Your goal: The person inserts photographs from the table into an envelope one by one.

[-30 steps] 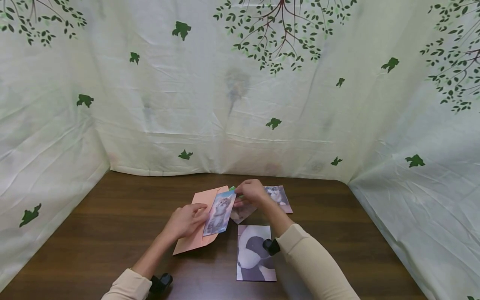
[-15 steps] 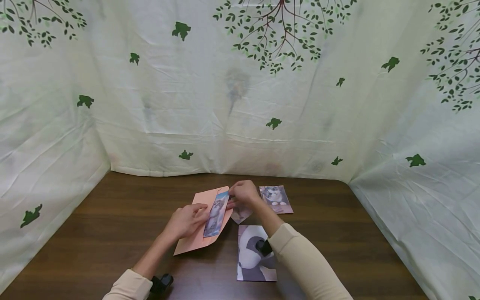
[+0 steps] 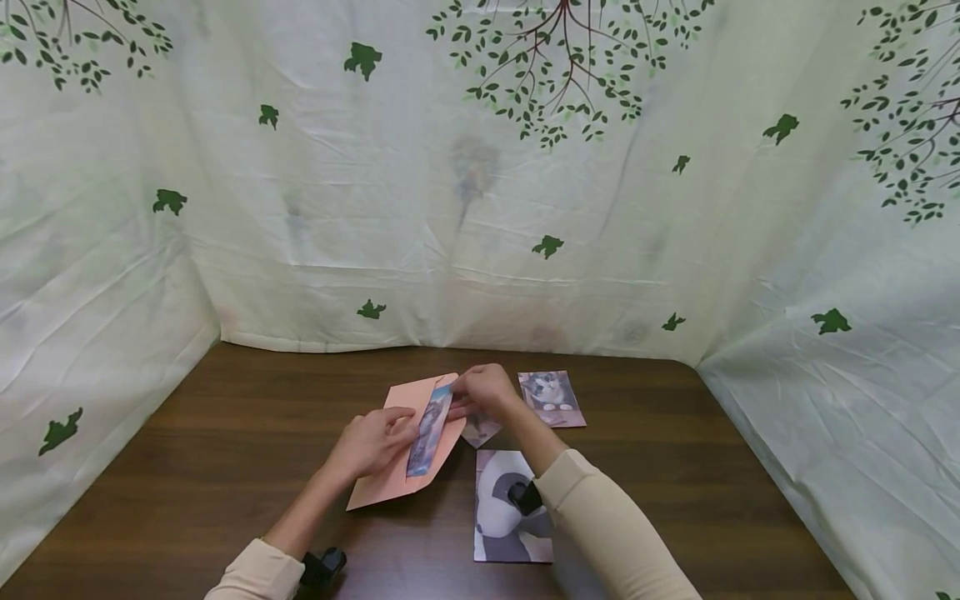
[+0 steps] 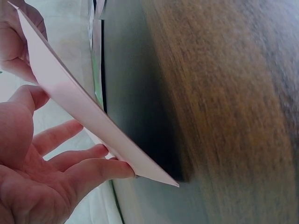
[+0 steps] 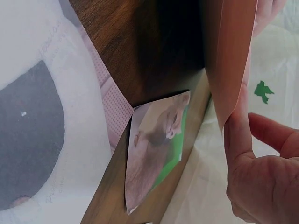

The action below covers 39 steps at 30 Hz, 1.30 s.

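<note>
My left hand (image 3: 371,442) holds a peach paper envelope (image 3: 375,492) tilted up off the table, thumb on top and the other fingers beneath. In the left wrist view the envelope (image 4: 79,102) appears edge-on, gripped by that hand (image 4: 56,158). A photo card (image 3: 430,433) with a grey furry animal on blue and pink sits partly inside the envelope, only a narrow strip showing. My right hand (image 3: 486,390) pinches at the card's upper right edge. From the right wrist, the envelope (image 5: 229,56) hides the card and the tips of that hand's fingers (image 5: 239,126).
A larger panda picture (image 3: 495,533) lies in front of the right forearm. A photo with green in one corner (image 5: 156,144) lies partly under the right hand. Another animal photo (image 3: 551,396) is at the back right. A leaf-print curtain (image 3: 450,208) borders the brown table (image 3: 675,492).
The photo card has slid leftward into the envelope, so a narrower strip shows. My right hand has moved left with it, uncovering the back right photo. The left hand stays put.
</note>
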Tool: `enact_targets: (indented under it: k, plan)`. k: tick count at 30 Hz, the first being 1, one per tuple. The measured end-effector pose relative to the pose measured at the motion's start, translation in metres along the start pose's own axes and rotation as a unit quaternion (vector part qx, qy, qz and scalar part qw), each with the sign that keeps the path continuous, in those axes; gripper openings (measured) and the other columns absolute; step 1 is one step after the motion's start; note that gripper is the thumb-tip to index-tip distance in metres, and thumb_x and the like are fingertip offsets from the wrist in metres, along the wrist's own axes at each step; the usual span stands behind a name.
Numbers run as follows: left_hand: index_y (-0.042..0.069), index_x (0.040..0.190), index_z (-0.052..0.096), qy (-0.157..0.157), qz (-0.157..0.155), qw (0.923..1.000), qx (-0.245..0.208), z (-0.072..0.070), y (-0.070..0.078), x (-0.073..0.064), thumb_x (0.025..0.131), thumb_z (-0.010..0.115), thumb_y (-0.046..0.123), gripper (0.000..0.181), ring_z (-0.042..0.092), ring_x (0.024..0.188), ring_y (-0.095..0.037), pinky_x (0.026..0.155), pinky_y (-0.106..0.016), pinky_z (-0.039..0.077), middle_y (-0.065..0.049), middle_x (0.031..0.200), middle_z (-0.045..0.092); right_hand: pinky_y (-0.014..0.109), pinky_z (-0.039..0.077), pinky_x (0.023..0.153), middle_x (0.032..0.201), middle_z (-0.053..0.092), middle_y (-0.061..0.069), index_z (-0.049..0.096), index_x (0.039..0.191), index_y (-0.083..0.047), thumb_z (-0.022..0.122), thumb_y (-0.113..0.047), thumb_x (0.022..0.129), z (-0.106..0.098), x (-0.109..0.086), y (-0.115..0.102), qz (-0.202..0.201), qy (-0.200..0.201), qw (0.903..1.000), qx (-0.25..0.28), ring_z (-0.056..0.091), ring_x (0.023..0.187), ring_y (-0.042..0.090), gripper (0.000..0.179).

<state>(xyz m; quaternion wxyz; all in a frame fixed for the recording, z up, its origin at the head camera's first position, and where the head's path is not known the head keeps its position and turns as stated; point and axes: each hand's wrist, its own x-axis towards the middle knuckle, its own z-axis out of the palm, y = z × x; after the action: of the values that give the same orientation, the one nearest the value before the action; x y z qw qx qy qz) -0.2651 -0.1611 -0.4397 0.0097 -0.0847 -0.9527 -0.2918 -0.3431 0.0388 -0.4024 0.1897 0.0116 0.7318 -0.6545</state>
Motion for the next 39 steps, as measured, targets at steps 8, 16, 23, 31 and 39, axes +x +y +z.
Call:
enact_targets:
  k: [8,16,23,31,39]
  plan:
    - [0.008,0.133,0.067,-0.001,-0.003,1.0,-0.004,0.0,0.0,0.0,0.1,0.06,0.034,0.043,0.06,0.123,-0.046,0.099,-0.058,0.047,-0.022,0.134,0.065,0.038,0.062,0.071,0.1,0.071,0.029,0.063,0.113,0.018,0.058,0.005,0.092,0.001,-0.001,0.0,0.008,-0.019,0.9996,0.018,0.074,0.067,0.025,0.025]
    - [0.008,0.132,0.068,0.006,-0.001,1.0,-0.006,0.0,-0.001,-0.001,0.099,0.06,0.033,0.042,0.061,0.122,-0.045,0.098,-0.057,0.048,-0.02,0.133,0.066,0.037,0.062,0.066,0.092,0.07,0.029,0.061,0.114,0.018,0.057,0.009,0.091,0.01,0.003,0.007,-0.01,-0.005,0.9994,0.032,0.073,0.062,0.027,0.025]
    - [0.009,0.133,0.067,0.006,-0.003,0.9999,-0.012,0.0,0.0,-0.002,0.099,0.06,0.034,0.042,0.06,0.122,-0.046,0.099,-0.058,0.047,-0.021,0.133,0.066,0.039,0.062,0.065,0.091,0.073,0.031,0.064,0.113,0.014,0.058,0.008,0.092,0.017,0.005,0.012,-0.016,0.02,0.9996,0.009,0.076,0.069,0.034,0.022]
    - [0.008,0.132,0.068,0.005,-0.006,0.9999,-0.013,0.001,0.001,-0.002,0.1,0.058,0.033,0.042,0.06,0.122,-0.047,0.098,-0.058,0.047,-0.021,0.134,0.065,0.038,0.062,0.064,0.089,0.074,0.026,0.068,0.108,0.013,0.054,0.005,0.094,0.025,0.006,0.014,-0.016,0.039,0.9991,-0.001,0.076,0.076,0.039,0.021]
    - [0.008,0.132,0.068,0.004,-0.001,0.9999,-0.012,0.001,0.0,-0.003,0.1,0.058,0.033,0.042,0.061,0.121,-0.046,0.097,-0.058,0.048,-0.021,0.133,0.066,0.04,0.062,0.065,0.088,0.074,0.026,0.069,0.111,0.011,0.06,0.006,0.093,0.028,0.011,0.018,-0.017,0.044,0.9989,0.003,0.077,0.072,0.034,0.022]
